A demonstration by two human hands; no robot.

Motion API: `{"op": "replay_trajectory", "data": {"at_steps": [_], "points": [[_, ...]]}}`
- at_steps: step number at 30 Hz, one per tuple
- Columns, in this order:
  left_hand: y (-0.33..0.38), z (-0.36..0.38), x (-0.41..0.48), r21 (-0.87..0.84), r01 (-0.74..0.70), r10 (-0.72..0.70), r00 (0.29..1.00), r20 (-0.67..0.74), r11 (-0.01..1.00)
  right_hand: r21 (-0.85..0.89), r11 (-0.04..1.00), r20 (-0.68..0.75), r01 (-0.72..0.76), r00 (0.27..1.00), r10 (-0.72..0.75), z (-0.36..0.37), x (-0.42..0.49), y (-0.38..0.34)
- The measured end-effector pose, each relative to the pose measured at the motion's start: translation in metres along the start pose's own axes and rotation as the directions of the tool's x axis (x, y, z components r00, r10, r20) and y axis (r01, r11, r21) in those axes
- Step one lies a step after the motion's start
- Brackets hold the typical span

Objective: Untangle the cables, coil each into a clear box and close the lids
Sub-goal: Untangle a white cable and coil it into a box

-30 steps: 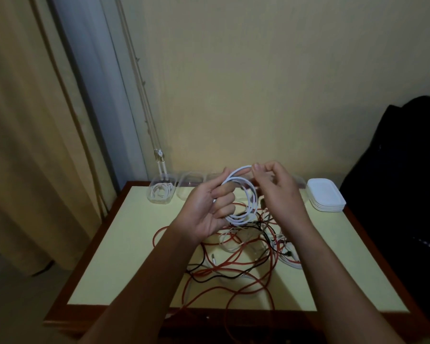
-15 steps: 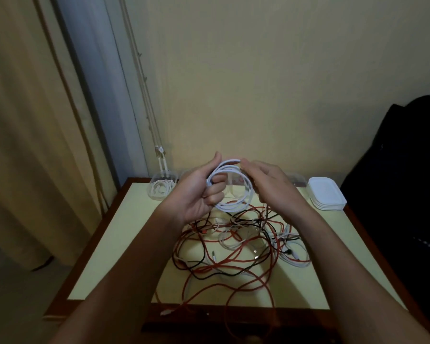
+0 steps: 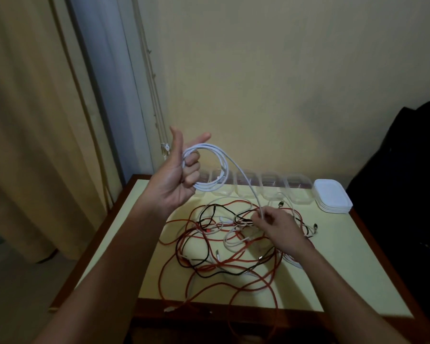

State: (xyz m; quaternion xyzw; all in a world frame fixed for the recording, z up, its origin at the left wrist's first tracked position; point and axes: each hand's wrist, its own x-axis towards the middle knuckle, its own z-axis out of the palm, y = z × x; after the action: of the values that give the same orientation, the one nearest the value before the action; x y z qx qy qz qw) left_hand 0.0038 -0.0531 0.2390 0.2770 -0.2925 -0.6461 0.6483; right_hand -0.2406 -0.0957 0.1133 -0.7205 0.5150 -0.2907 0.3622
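My left hand (image 3: 179,175) is raised above the table's back left and holds a coil of white cable (image 3: 212,170) looped round its curled fingers. The cable's free tail runs down to my right hand (image 3: 277,227), which pinches it low over a tangle of red, black and white cables (image 3: 224,247) in the middle of the table. Several clear boxes (image 3: 271,187) stand in a row along the back edge, partly hidden behind the coil. A stack of white lids (image 3: 332,196) lies at the back right.
The yellow-topped table (image 3: 345,264) has a dark wooden rim. A red cable hangs over its front edge. A curtain hangs at the left and a dark bag or garment (image 3: 407,182) sits close at the right. The wall is just behind the boxes.
My left hand has lifted up and left with the coil. My right hand has left the coil and dropped to the tangle, pinching the white cable's tail.
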Motion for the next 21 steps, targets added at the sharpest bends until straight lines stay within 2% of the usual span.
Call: {"op": "replay_trajectory", "data": {"at_steps": [3,6,10,13,21], "points": [[-0.003,-0.002,-0.002,0.088,-0.050,0.051,0.999,0.000,0.995,-0.263,0.964,0.054,-0.047,0.997,0.064,0.012,0.005,0.017],[-0.007,-0.003,-0.001,0.154,-0.055,0.061,0.998,-0.030,0.987,-0.262,0.962,-0.036,-0.080,0.997,0.073,0.007,0.016,0.012],[-0.008,-0.008,0.007,0.099,-0.027,0.032,0.998,-0.050,0.995,0.057,0.993,-0.224,-0.101,0.968,0.112,-0.020,0.040,-0.010],[-0.005,-0.009,0.013,0.039,-0.037,0.039,0.998,-0.048,0.999,0.328,0.945,-0.281,0.016,0.956,0.081,-0.044,0.051,-0.040],[0.001,0.003,0.022,-0.087,-0.034,0.034,0.999,-0.006,0.996,0.615,0.756,-0.386,0.223,0.921,0.042,-0.087,0.060,-0.086]]}}
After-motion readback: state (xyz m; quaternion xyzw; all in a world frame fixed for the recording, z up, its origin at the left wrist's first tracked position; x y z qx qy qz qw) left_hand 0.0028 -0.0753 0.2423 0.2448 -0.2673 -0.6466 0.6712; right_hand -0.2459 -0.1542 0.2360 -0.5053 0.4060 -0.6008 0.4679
